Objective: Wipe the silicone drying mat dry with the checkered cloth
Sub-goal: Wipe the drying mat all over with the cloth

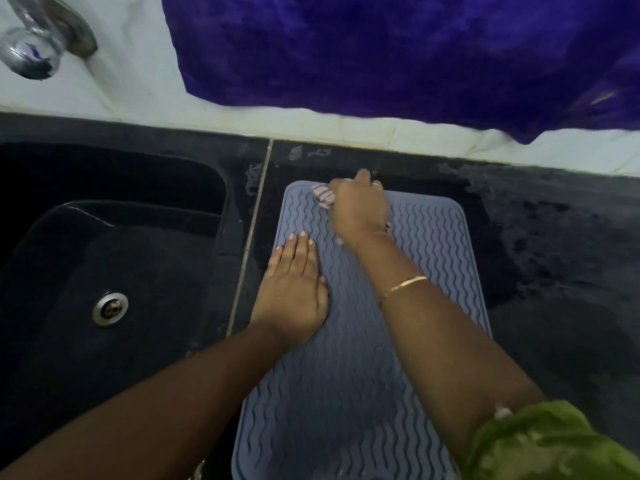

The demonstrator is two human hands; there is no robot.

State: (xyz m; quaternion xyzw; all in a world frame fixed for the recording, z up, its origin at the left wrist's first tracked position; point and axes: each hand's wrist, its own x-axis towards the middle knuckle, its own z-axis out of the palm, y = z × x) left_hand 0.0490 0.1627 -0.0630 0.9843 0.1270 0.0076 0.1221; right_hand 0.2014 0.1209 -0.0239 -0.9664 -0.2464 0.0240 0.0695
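Checkered cloth (323, 197) bunched under right hand (358, 211) fingers on mat (433, 258); left hand (294, 292) flat, released.

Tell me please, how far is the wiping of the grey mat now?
Under way. The right hand presses the bunched checkered cloth on the far end of the silicone drying mat, while the left hand lies flat on its left side to hold it. No part can be confirmed dry from this picture. The middle and near end remain to be wiped, and the countertop beside the mat looks wet.
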